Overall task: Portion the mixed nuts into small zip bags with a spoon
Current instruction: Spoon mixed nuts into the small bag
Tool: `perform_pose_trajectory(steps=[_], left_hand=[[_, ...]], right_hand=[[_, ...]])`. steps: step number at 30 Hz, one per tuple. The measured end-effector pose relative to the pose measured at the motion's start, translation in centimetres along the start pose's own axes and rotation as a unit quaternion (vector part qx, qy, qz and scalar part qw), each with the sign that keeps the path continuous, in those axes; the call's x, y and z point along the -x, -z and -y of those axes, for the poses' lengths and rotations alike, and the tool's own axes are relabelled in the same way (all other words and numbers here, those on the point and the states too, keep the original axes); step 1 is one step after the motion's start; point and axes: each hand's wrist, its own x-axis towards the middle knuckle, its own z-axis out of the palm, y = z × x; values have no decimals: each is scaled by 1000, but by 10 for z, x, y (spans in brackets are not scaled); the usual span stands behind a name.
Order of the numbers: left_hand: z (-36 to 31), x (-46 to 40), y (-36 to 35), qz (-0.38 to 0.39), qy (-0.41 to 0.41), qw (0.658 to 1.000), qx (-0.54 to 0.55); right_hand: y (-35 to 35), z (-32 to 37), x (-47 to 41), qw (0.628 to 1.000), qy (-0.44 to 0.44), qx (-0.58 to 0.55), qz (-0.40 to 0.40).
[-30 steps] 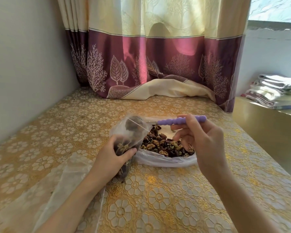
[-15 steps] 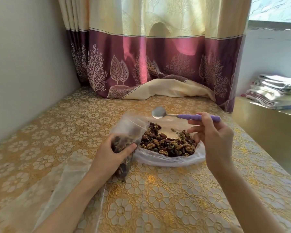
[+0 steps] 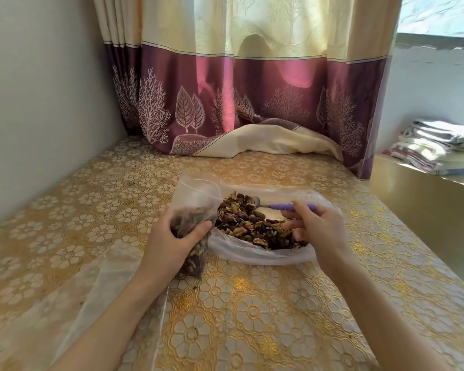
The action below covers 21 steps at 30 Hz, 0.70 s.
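Fingers (image 3: 292,211) pinching purple spoon (image 3: 284,206) (bowl in nuts (image 3: 252,223)), left hand (image 3: 172,239) gripping zip bag (image 3: 193,210) — upright

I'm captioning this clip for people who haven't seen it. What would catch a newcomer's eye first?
Probably the heap of mixed nuts in the open plastic bag at the centre of the gold floral tablecloth. The right hand digs a purple-handled spoon into it, while the left hand grips a part-filled small zip bag beside it. Behind hangs a maroon and cream curtain.

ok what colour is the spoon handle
Purple, a light lilac. The spoon handle shows best in the head view, held in the right hand.
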Motion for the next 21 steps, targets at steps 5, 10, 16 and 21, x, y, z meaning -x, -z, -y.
perform_pose_trajectory(steps=[5,10,16,21], left_hand=[[3,-1,0,11,-5,1000,-9],[5,-2,-1,15,-1,1000,-17],[3,1,0,39,0,999,-31],[2,1,0,48,-5,998,-35]], right_hand=[[-3,0,0,999,-41,-24,26],[-1,-3,-3,994,-80,-70,2],[3,0,-3,982,-123,-139,-27],[7,6,0,981,-106,-160,-40]])
